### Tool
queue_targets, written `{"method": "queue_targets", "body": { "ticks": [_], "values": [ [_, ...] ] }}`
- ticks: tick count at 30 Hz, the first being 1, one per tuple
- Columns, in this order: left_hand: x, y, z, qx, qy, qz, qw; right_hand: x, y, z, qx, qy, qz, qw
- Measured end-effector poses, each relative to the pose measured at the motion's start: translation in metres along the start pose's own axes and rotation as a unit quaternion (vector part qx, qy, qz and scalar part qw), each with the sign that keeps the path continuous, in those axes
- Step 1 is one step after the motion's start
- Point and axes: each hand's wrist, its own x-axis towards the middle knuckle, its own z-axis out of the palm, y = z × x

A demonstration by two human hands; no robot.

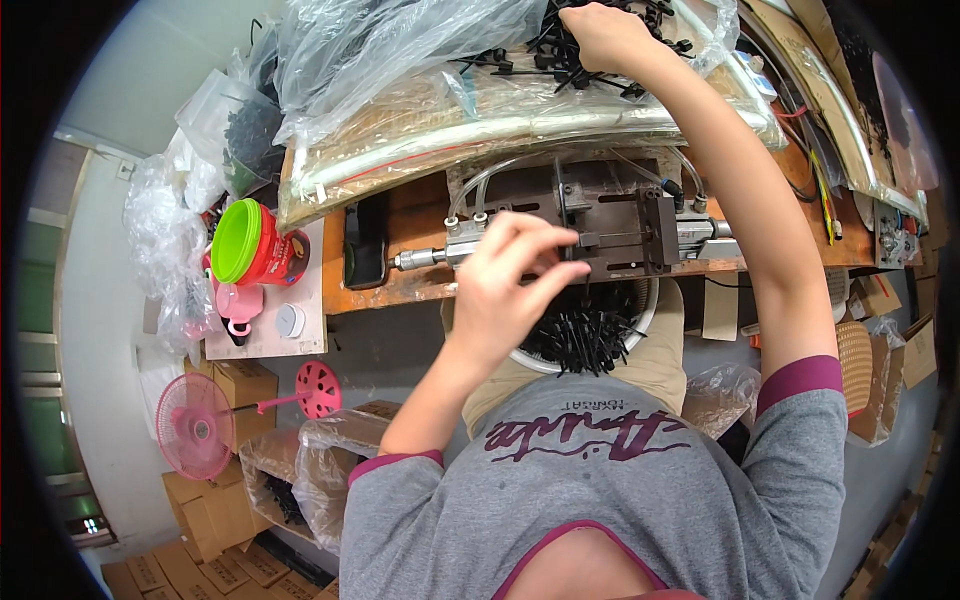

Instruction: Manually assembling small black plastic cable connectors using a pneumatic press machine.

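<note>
My left hand (510, 280) is beside the clamping fixture (610, 230) on the bench. Its thumb and forefinger are apart at the fixture's front edge, near a thin dark upright piece, and I make out nothing held between them. My right arm stretches up to the raised shelf, where my right hand (605, 38) is curled at a pile of black plastic parts (545, 62). Whatever its fingers hold is hidden. Below the fixture, in my lap, a white round basket (645, 310) carries many thin black parts (580, 335).
Clear plastic sheeting (390, 60) covers the shelf's left side. Air cylinders (425, 258) with hoses flank the fixture. At left are a black tray (366, 240), a red and green tub (250, 245), a pink cup (240, 300) and a pink fan (197, 425). Cardboard boxes (210, 515) stand below.
</note>
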Motion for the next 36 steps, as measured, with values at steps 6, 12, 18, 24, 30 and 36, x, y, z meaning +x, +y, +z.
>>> {"method": "queue_targets", "body": {
  "ticks": [6, 12, 18, 24, 30, 36],
  "values": [
    [-0.044, -0.023, 0.027, 0.139, -0.045, 0.016, 0.989, -0.005, 0.007, 0.009, 0.043, -0.072, -0.108, 0.991],
    [-0.052, -0.043, 0.052, 0.22, -0.03, 0.091, 0.971, -0.021, 0.015, -0.006, 0.045, -0.013, -0.181, 0.982],
    [-0.044, -0.046, 0.053, 0.259, -0.049, 0.096, 0.96, -0.037, 0.032, -0.02, 0.19, 0.153, -0.163, 0.956],
    [-0.041, -0.044, 0.055, 0.267, -0.069, 0.086, 0.958, -0.049, 0.048, -0.026, 0.564, 0.149, 0.056, 0.811],
    [-0.038, -0.04, 0.047, 0.242, -0.089, 0.06, 0.964, -0.044, 0.069, -0.007, 0.752, 0.105, 0.107, 0.642],
    [0.004, -0.012, 0.02, -0.06, 0.085, -0.039, 0.994, -0.077, 0.036, 0.014, 0.814, 0.058, 0.052, 0.575]
  ]
}}
